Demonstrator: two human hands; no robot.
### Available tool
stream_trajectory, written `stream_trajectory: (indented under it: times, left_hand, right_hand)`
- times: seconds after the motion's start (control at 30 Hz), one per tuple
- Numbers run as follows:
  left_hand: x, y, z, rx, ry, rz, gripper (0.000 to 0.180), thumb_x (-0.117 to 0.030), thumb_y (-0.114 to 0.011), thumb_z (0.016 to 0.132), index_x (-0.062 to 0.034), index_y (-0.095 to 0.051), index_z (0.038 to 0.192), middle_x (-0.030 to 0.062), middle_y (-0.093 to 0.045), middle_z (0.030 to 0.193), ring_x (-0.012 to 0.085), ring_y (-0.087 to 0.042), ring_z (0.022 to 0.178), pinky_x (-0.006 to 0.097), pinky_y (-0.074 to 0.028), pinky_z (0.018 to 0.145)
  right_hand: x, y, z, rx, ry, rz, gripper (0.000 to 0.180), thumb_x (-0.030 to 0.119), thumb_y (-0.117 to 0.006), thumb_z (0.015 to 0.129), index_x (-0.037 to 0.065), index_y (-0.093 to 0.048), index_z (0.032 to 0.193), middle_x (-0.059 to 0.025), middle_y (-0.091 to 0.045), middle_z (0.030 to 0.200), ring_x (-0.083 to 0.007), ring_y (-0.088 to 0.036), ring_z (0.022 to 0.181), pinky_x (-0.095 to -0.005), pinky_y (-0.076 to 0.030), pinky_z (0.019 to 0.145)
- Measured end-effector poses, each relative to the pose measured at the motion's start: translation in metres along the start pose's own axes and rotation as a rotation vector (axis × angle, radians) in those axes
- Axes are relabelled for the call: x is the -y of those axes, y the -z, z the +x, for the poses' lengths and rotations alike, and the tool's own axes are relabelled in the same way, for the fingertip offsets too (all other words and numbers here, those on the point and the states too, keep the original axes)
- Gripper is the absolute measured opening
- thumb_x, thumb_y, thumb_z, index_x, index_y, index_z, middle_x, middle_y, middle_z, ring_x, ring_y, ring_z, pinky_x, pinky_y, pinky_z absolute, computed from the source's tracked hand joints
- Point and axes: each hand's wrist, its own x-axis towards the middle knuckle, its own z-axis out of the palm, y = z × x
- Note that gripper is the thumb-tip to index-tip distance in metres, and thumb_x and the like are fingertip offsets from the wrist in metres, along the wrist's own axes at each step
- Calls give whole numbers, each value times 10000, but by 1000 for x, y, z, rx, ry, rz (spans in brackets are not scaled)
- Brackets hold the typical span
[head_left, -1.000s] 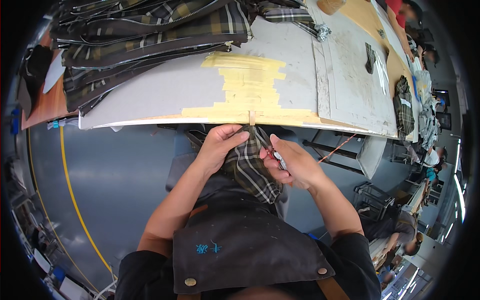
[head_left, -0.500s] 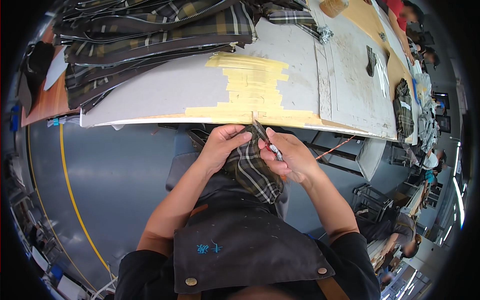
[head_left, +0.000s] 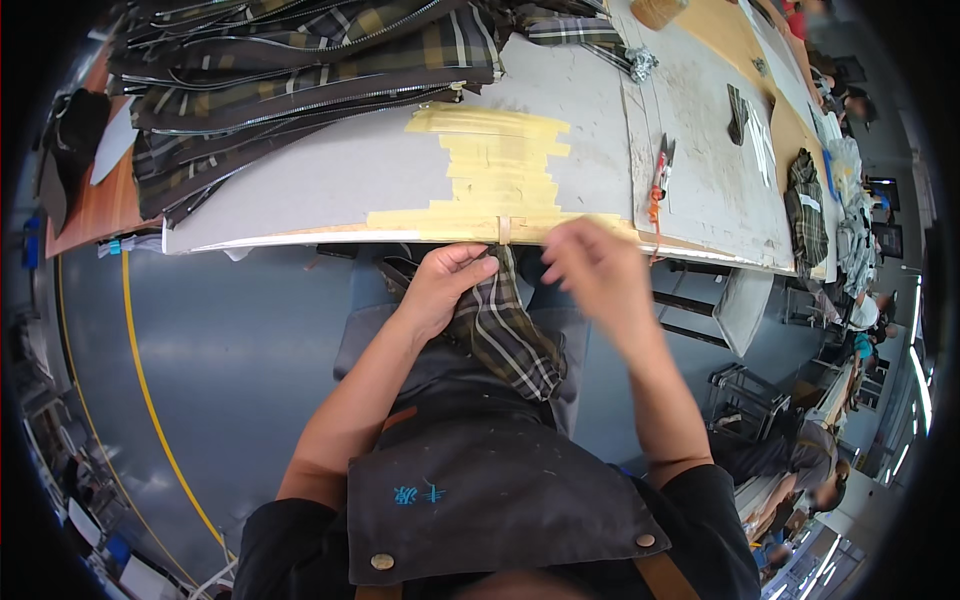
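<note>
My left hand (head_left: 452, 285) pinches the top of a dark green plaid fabric piece (head_left: 508, 340) between thumb and fingers, just below the table's near edge. The piece hangs down over my apron. My right hand (head_left: 597, 262), a little smeared by motion, is raised beside the table edge with fingers apart and no thing visible in it. Thread snips (head_left: 662, 170) with red handles and an orange cord lie on the table to the right, apart from my hand. A small tan tab (head_left: 504, 230) sits at the table edge above the fabric.
A tall pile of plaid garment pieces with zippers (head_left: 310, 60) covers the table's far left. Yellow tape (head_left: 500, 165) is stuck on the grey tabletop (head_left: 320, 190). More plaid pieces (head_left: 806, 210) lie at the right end. Other people sit along the right side.
My right hand has let go of the snips, which now lie on the table, and has moved slightly up and right from the fabric. The left hand keeps its pinch.
</note>
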Motion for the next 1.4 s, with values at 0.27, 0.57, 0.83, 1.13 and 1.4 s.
stream_trajectory:
  times: [0.27, 0.57, 0.83, 1.13, 1.4]
  left_hand:
    - [4, 1, 3, 54, 1, -43, 234, -94, -610, 910, 6, -637, 1119, 38, -669, 1031, 73, -596, 902, 232, -466, 837]
    - [8, 3, 10, 129, 38, -44, 243, -176, -582, 938, 1, -628, 1097, 34, -668, 982, 76, -603, 869, 241, -481, 807]
    - [12, 2, 15, 248, 41, -77, 359, -288, -609, 916, -17, -576, 1149, 54, -654, 1017, 112, -629, 882, 261, -516, 798]
    - [28, 9, 24, 369, 55, -264, 375, -213, -606, 918, -43, -550, 1248, 37, -636, 1078, 124, -596, 971, 312, -525, 807]
    - [32, 8, 23, 285, 18, -213, 412, -206, -610, 918, -49, -530, 1291, 32, -616, 1159, 112, -572, 1033, 285, -464, 905]
  right_hand:
    - [-5, -46, -39, -143, 226, -177, 233, 101, -707, 805, 23, -605, 999, -88, -612, 742, -170, -605, 545, -286, -484, 501]
    - [-25, -65, -54, -274, 384, -180, 135, 8, -673, 805, 15, -634, 934, -93, -624, 743, -175, -618, 563, -280, -499, 505]
    - [-8, -57, -35, -306, 78, -36, 130, 95, -679, 848, -18, -636, 896, -81, -663, 710, -89, -597, 565, -232, -484, 526]
    - [-22, -55, -16, -177, -81, 237, 115, 82, -679, 844, -23, -634, 843, -41, -626, 641, -43, -546, 554, -215, -450, 504]
    - [-28, -65, -5, -275, 88, 74, 161, 93, -630, 890, -29, -603, 789, 6, -551, 585, -16, -448, 525, -204, -369, 466]
